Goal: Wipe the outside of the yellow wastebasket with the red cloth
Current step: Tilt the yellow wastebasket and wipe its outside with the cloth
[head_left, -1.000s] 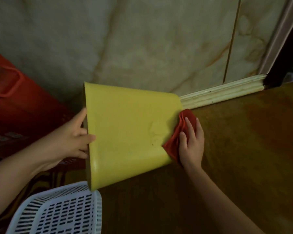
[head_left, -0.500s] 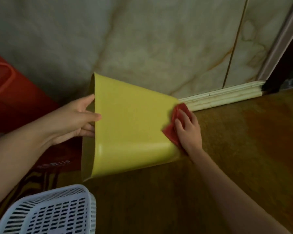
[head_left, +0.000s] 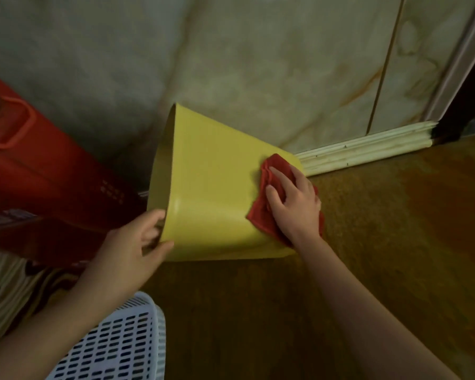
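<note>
The yellow wastebasket (head_left: 211,193) lies tipped on its side above the brown floor, its open mouth facing left and its base to the right. My left hand (head_left: 132,248) grips the rim at the lower left, thumb on the outside and fingers curled inside. The red cloth (head_left: 272,171) is bunched on the outer wall near the base. My right hand (head_left: 291,204) presses flat on the cloth and covers its middle.
A red bag with a loop handle (head_left: 39,171) leans against the marbled wall (head_left: 258,64) at left. A white slotted plastic basket (head_left: 121,344) sits at the bottom left. A cream skirting board (head_left: 368,149) runs along the wall; a dark door frame (head_left: 466,105) stands at right.
The wastebasket has rotated, its mouth swinging up. My left hand slid down the rim to its lower edge. My right hand moved the cloth from the base edge onto the side wall.
</note>
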### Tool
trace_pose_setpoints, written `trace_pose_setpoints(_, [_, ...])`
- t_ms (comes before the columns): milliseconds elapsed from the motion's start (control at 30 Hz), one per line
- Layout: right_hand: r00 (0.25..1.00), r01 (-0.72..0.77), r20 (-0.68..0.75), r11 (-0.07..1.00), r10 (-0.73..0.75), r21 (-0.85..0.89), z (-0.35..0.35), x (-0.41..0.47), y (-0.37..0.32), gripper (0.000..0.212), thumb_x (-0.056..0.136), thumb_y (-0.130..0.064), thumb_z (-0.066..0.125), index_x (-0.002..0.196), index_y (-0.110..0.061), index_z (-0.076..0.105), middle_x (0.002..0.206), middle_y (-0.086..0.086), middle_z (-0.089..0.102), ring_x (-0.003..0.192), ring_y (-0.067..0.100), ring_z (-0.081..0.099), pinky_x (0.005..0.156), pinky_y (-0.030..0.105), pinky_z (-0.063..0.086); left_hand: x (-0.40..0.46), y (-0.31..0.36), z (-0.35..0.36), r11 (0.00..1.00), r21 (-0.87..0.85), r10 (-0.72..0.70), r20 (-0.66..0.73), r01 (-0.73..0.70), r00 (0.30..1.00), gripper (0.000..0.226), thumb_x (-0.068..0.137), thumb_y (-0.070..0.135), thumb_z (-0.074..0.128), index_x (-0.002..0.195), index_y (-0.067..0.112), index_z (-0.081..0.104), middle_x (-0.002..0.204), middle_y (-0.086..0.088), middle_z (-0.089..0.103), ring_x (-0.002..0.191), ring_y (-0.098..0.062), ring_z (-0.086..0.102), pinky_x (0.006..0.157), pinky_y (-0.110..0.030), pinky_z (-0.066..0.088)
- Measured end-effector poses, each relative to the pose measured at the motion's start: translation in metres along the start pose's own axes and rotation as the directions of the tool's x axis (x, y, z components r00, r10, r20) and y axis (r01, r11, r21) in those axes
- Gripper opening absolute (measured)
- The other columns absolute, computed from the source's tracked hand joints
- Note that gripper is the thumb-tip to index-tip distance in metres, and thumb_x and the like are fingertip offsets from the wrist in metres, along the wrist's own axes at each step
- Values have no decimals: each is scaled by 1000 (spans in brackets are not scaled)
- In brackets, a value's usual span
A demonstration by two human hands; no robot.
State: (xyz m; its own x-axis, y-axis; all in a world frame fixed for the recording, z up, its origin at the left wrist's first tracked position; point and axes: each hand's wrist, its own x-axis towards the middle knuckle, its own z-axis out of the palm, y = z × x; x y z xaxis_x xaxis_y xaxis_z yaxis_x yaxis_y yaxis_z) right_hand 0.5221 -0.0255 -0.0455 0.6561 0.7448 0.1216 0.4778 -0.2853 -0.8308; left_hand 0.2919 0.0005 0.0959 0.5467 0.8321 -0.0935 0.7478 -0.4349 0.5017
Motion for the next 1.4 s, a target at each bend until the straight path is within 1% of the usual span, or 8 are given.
trace_pose_setpoints(100, [1000, 30, -9, 999, -30, 29, -4, -16, 4, 48, 87, -53, 36, 132, -40, 43, 152, 0, 30, 140, 23, 22, 111, 61, 16, 0, 9, 1, 992, 35, 121, -32, -120, 992, 36, 79, 9, 64, 86, 42, 52, 80, 25, 61, 77, 23, 57, 61, -3, 47])
trace_pose_setpoints(333, [918, 212, -358, 974, -170, 82, -13, -60, -17, 51, 88, -48, 39, 136, -29, 42, 148, 13, 34, 137, 28, 28, 105, 61, 28, 52, 83, -18, 959, -229, 169, -10, -166, 986, 18, 79, 4, 61, 86, 20, 62, 67, 10, 74, 57, -6, 67, 57, -26, 56])
trace_pose_setpoints(533, [857, 275, -458, 961, -235, 21, -20, -46, 10, 53, 87, -47, 46, 136, -27, 40, 146, 20, 34, 135, 31, 30, 108, 50, 28, 74, 114, -21, 917, -379, 204, 180, -123, 962, 33, 78, 9, 64, 110, 18, 61, 92, 7, 71, 79, -3, 68, 79, -24, 54])
trace_pose_setpoints(800, [917, 64, -396, 972, 33, 228, -20, -19, 59, 51, 90, -55, 32, 138, -41, 32, 153, 4, 26, 139, 17, 21, 112, 55, 23, 63, 94, -26, 931, 150, 327, 58, -332, 943, 14, 73, 30, 67, 60, 30, 62, 61, 27, 67, 45, 3, 62, 43, -9, 45])
trace_pose_setpoints(1033, [895, -148, -323, 888, 308, 436, 11, -66, 74, 54, 86, -57, 30, 138, -47, 18, 159, 3, 1, 145, 22, 1, 115, 58, 13, 58, 91, -23, 872, 337, 351, 76, -355, 933, 21, 83, 28, 55, 65, 17, 55, 50, -10, 64, 45, -17, 54, 49, -24, 38])
trace_pose_setpoints(1133, [923, -29, -355, 949, 146, 315, 5, -62, 34, 56, 88, -58, 25, 140, -38, 25, 157, 5, 6, 145, 26, 3, 114, 59, 11, 59, 87, -27, 888, 290, 336, 122, -357, 934, 20, 85, 28, 49, 71, 15, 52, 63, -23, 66, 54, -36, 57, 52, -41, 42])
trace_pose_setpoints(1267, [889, 331, -381, 932, -255, 148, -6, -27, -59, 51, 91, -53, 30, 140, -38, 33, 157, 3, 19, 146, 21, 8, 113, 51, 9, 70, 84, -27, 944, 166, 276, 82, -286, 958, 19, 86, 24, 51, 69, 14, 51, 61, -31, 58, 52, -22, 44, 56, -43, 43])
trace_pose_setpoints(1400, [909, 357, -268, 929, -320, 101, -13, -3, -70, 47, 88, -46, 44, 135, -38, 41, 155, 1, 26, 143, 19, 18, 113, 56, 17, 77, 76, -33, 982, 70, 178, -64, -174, 982, 22, 86, 17, 52, 66, 8, 51, 60, -25, 55, 56, -23, 44, 56, -36, 39])
